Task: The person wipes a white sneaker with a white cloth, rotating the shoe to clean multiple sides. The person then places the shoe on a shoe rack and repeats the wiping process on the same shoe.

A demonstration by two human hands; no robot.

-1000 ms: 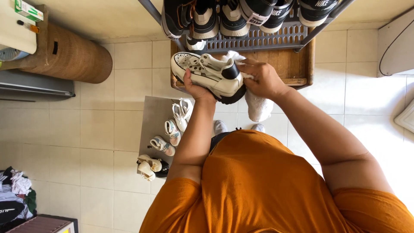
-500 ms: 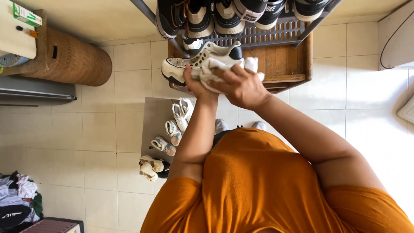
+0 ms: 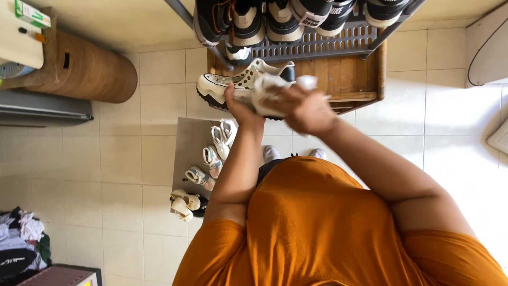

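Over pale floor tiles [image 3: 121,159], we see a grey rack [image 3: 317,48] holding dark sneakers [image 3: 248,21]. Our left hand [image 3: 238,106] grips the white sneaker [image 3: 233,85]; our right hand [image 3: 304,108] presses a white cloth [image 3: 267,90] against it.

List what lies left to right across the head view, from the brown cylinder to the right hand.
Woven brown cylinder → small shoes on the floor mat → left hand gripping the white sneaker → right hand with the white cloth.
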